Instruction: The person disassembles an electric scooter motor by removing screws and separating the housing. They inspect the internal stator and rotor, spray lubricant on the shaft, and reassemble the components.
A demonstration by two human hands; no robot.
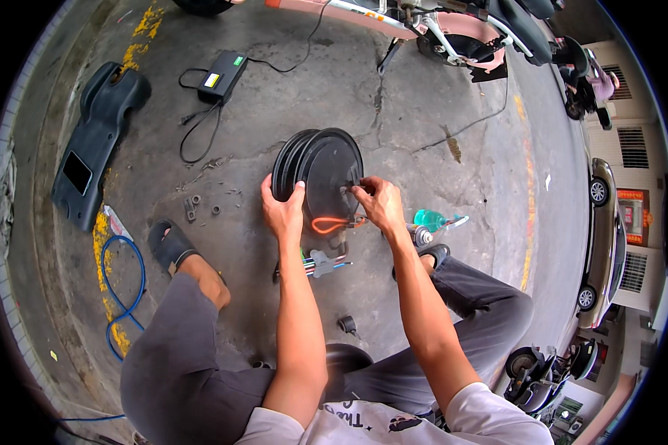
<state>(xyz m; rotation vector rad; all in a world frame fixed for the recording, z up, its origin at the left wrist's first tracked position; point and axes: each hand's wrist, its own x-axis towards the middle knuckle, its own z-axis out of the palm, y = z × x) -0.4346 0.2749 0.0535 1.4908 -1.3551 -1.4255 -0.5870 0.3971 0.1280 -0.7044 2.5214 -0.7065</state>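
Observation:
A black hub motor wheel (325,167) without a tyre stands tilted on the concrete in front of me. My left hand (283,209) is closed on the left edge of its rim, thumb on the near side. At the axle, the fingers of my right hand (378,199) are pinched together; what they hold is too small and hidden to make out. An orange cable (325,225) loops below the wheel. Just under it lies a bundle of coloured wires with a grey connector (321,263). Near my right wrist are a spray can (421,236) and a bottle of green liquid (430,219).
To the left lie a black plastic scooter panel (100,141) with a phone (76,173) on it, a blue hose (142,274) and small metal parts (193,208). A black charger (223,76) with cables sits farther off. A pink scooter (393,26) stands at the far side.

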